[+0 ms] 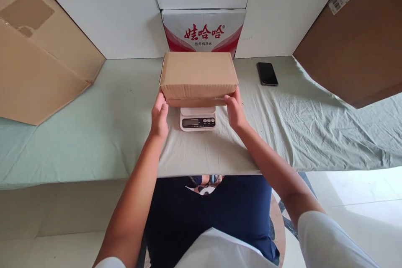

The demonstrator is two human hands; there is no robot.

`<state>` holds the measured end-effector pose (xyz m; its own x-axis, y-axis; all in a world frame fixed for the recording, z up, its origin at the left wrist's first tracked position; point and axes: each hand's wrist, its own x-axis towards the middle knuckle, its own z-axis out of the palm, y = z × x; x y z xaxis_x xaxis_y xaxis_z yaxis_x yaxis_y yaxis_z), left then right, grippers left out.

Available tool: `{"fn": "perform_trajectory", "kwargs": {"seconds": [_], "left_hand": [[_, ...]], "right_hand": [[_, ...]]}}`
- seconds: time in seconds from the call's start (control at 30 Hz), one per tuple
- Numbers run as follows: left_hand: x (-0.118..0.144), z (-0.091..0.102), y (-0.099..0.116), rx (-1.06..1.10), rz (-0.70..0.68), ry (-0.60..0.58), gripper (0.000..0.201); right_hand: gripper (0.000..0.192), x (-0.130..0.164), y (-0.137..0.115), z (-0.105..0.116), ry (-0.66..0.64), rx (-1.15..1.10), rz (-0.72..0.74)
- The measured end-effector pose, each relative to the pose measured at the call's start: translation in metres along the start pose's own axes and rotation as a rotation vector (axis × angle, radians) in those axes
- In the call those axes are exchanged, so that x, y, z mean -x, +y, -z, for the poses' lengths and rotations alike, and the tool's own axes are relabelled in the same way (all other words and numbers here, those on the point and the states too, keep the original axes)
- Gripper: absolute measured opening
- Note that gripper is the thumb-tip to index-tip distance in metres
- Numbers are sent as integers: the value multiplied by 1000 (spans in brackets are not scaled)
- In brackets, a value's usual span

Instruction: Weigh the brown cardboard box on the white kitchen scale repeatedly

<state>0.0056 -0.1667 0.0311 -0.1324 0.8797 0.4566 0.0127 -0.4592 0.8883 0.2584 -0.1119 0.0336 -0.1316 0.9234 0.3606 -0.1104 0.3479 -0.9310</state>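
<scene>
Brown corrugated cardboard is the material of the closed box (199,76) that is held over the middle of the table (94,134). Its long axis runs from left to right, across the view, and one long side face is turned toward the person. The box is plain, without print or label on the faces that can be seen, and its top is flat and level. It is placed above a small white kitchen scale (198,119), whose platform is mostly hidden under it; whether the box rests fully on the platform cannot be told. The display and the round buttons of the scale are seen just in front of the box.

The left hand (159,116) is pressed against the lower left end of the box, and the right hand (235,109) against the lower right end, so the box is gripped between both.

The table is covered by a pale green cloth (314,130). A black phone (267,73) is lying on it, to the right of the box and well apart. A white carton with red print (203,29) is standing just behind the box.
</scene>
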Motion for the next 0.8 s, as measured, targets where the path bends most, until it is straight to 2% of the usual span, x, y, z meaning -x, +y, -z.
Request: {"fn": "perform_trajectory", "kwargs": {"seconds": [0.07, 0.17, 0.27, 0.33, 0.47, 0.6, 0.7, 0.8], "left_hand": [[-19, 0, -1, 20, -23, -1, 71], [-63, -1, -12, 103, -4, 21, 72], [-107, -8, -39, 151, 61, 87, 79], [-125, -14, -59, 177, 117, 158, 84], [-130, -22, -91, 210, 197, 213, 85], [-124, -23, -101, 203, 201, 215, 80], [-124, -12, -99, 193, 260, 244, 83], [-127, 14, -96, 185, 283, 313, 89]], "right_hand": [[66, -19, 2, -1, 27, 13, 31], [65, -61, 8, -4, 86, 48, 117], [64, -104, 22, -9, 170, 32, 160], [61, -121, 36, -12, 216, -11, 130], [57, -127, 64, -14, 270, -25, 26], [62, -124, 80, -10, 242, -1, 18], [79, -127, 85, -3, 234, 15, -25], [94, -131, 89, 12, 287, 4, -119]]}}
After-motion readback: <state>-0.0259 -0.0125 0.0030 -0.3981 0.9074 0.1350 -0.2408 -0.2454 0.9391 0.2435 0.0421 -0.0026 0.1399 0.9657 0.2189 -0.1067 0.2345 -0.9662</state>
